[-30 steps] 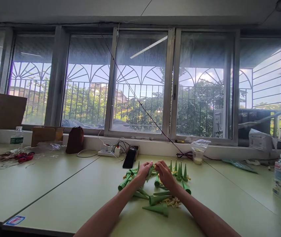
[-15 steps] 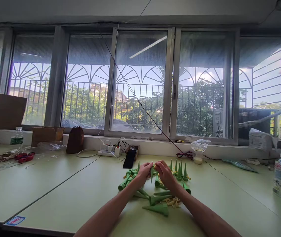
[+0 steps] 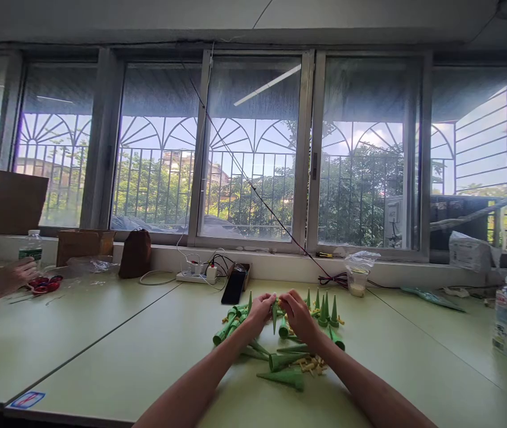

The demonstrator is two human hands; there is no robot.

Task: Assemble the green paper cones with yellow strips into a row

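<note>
L hand (image 3: 261, 308) grips a green tapered plastic cone (image 3: 274, 321), narrow tip pointing down, held above the pale-green tabletop (image 3: 146, 356) ctr. R hand (image 3: 296, 312) right next to it, fingers curled in a pinch on a small pale-yellow piece (image 3: 280, 302) at the cone's upper end; piece mostly hidden, exact contact w/ cone can't be told. Around both hands: more green cones, some upright in a group (image 3: 323, 315) just R of R hand, others lying on their sides, e.g. the loose green cone (image 3: 282, 378) nearest the cam. Pile of pale-yellow branched bits (image 3: 313, 364) beside it. Black phone (image 3: 234, 286) beyond L hand. Far L: co-worker's hand (image 3: 19, 274) near red-handled tool (image 3: 44, 285), grasp unclear.
</note>
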